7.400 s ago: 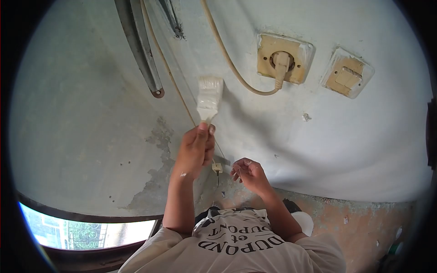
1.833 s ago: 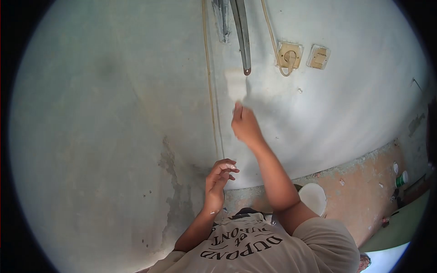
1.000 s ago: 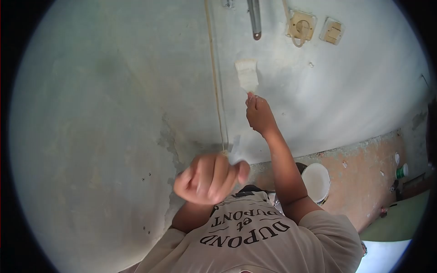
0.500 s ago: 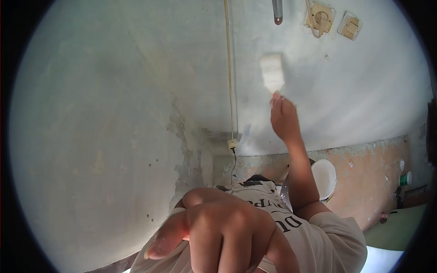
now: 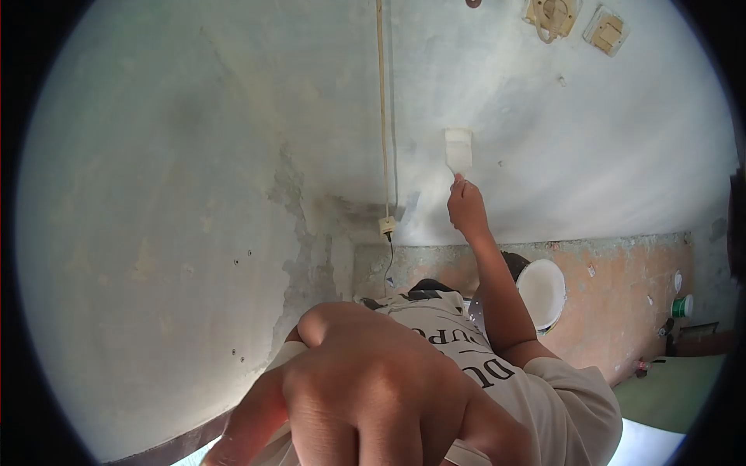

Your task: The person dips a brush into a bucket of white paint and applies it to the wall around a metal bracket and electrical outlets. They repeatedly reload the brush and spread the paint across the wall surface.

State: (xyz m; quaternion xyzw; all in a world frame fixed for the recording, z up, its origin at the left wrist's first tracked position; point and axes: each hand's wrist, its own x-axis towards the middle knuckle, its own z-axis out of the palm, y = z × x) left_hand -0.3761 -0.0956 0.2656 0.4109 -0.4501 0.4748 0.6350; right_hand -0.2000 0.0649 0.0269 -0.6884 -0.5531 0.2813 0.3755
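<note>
My right hand [image 5: 468, 208] is closed around the handle of a pale flat brush [image 5: 459, 147], its broad white end against the whitish wall [image 5: 528, 155]. Close to the camera, at the bottom, my left hand [image 5: 373, 388] shows its back, large in view. Its outer fingers are spread from the middle ones, and the fingertips run out of the frame. Nothing is seen in it.
A cable [image 5: 382, 116] runs down the wall to a socket [image 5: 387, 226]. A wall outlet [image 5: 553, 17] and a switch [image 5: 606, 31] sit at the upper right. A white bucket [image 5: 542, 295] is beside my right arm. Peeling patches [image 5: 299, 256] mark the left wall.
The brush and my right hand have moved lower in the view and slightly left. My left hand has spread further to the left. The wall fittings have shifted upward.
</note>
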